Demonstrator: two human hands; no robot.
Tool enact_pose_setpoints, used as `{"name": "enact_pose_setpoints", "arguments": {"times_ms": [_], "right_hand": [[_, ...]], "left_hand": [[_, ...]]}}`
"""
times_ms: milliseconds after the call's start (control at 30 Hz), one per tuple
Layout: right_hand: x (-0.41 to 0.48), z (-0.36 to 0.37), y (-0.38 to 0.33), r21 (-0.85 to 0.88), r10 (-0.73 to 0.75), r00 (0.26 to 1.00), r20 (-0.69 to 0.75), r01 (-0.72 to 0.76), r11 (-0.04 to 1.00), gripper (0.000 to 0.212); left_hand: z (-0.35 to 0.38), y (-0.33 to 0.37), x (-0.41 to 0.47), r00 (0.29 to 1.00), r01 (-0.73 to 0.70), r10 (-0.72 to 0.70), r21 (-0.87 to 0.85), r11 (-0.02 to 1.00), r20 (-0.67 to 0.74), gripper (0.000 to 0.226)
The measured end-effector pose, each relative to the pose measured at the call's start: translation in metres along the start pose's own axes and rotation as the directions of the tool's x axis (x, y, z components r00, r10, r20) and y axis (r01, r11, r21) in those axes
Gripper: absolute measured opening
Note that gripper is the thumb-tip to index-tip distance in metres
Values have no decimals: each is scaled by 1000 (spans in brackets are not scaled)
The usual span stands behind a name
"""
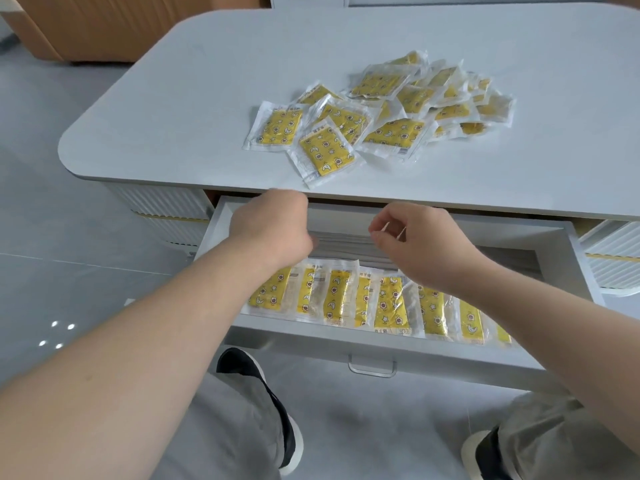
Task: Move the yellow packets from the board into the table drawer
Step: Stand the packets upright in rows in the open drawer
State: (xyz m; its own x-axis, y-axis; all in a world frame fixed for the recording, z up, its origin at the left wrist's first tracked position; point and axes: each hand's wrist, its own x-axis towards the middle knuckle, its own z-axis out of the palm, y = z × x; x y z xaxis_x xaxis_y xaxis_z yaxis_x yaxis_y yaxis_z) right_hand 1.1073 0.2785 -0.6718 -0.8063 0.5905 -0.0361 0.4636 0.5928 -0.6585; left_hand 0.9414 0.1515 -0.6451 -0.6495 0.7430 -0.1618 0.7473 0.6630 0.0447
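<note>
Several yellow packets (381, 109) in clear wrappers lie in a loose heap on the pale grey table top (207, 81). Below its front edge the white drawer (346, 337) is pulled out. A row of yellow packets (391, 299) stands side by side along the drawer's front. My left hand (273, 226) hovers over the drawer's back left, fingers curled under, nothing visible in it. My right hand (419, 244) hovers over the drawer's middle with thumb and fingers loosely pinched, holding nothing that I can see.
The drawer front carries a metal handle (372, 368). White ribbed cabinet panels (166, 209) flank the drawer on both sides. My knees and dark shoes (277, 403) are on the grey tiled floor below. A brown cardboard box (104, 26) stands beyond the table's far left corner.
</note>
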Motion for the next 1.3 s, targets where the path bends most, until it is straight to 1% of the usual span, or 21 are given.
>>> {"name": "enact_pose_setpoints", "arguments": {"times_ms": [67,100,167,233,300,367,433,533,600,667,700,733,767,833,900,967,1100,1200,1300], "right_hand": [[4,-8,0,-116,-103,993,-64,95,989,12],[7,-11,1,-203,-168,980,-107,144,968,14],[18,-21,6,-410,-290,942,-170,200,890,23],[30,-33,12,-557,-367,919,-145,231,798,34],[40,-46,17,-614,-352,930,-108,216,759,36],[45,-53,20,-631,-322,940,-117,180,754,31],[45,-54,22,-653,-322,940,-115,173,737,34],[43,-52,25,-720,-292,956,-18,190,667,42],[44,-53,28,-741,-239,970,37,187,645,44],[43,-55,30,-716,-233,971,58,203,668,43],[42,-54,31,-692,-266,963,41,219,688,41],[41,-53,32,-661,-321,947,-1,241,711,39],[39,-53,32,-604,-363,929,-67,252,756,35],[33,-52,32,-403,-366,905,-216,259,878,25],[25,-52,31,-243,-310,900,-307,241,939,18],[19,-53,30,-167,-235,908,-348,187,968,20],[15,-52,24,-27,-31,902,-431,22,999,36],[15,-50,17,95,103,900,-424,-70,993,45],[15,-47,13,152,145,907,-396,-91,984,39]], "left_hand": [[-15,9,0,993,-55,48,-61,997,-104,15],[-20,13,1,986,-88,74,-91,992,-151,17],[-27,20,6,968,-156,123,-144,977,-217,21],[-28,27,14,960,-189,152,-142,972,-236,36],[-26,32,19,965,-178,150,-117,977,-217,51],[-23,34,22,972,-154,133,-97,983,-194,57],[-21,34,21,978,-142,126,-83,986,-167,55],[-20,36,18,978,-160,152,-43,986,-146,47],[-20,37,15,977,-175,170,-35,984,-127,46],[-19,38,12,979,-179,174,-41,983,-103,49],[-19,38,11,981,-174,169,-43,984,-95,50],[-18,38,9,983,-165,161,-44,985,-91,50],[-16,38,8,983,-159,154,-46,986,-98,49],[-13,37,7,976,-165,157,-40,985,-147,44],[-10,36,9,957,-179,165,-40,983,-240,37],[-8,34,12,935,-188,166,-42,981,-313,35],[-2,26,18,930,-200,197,23,979,-311,41],[-3,25,22,929,-205,173,-67,976,-327,35],[-5,28,25,936,-209,152,-155,966,-318,24]]}}
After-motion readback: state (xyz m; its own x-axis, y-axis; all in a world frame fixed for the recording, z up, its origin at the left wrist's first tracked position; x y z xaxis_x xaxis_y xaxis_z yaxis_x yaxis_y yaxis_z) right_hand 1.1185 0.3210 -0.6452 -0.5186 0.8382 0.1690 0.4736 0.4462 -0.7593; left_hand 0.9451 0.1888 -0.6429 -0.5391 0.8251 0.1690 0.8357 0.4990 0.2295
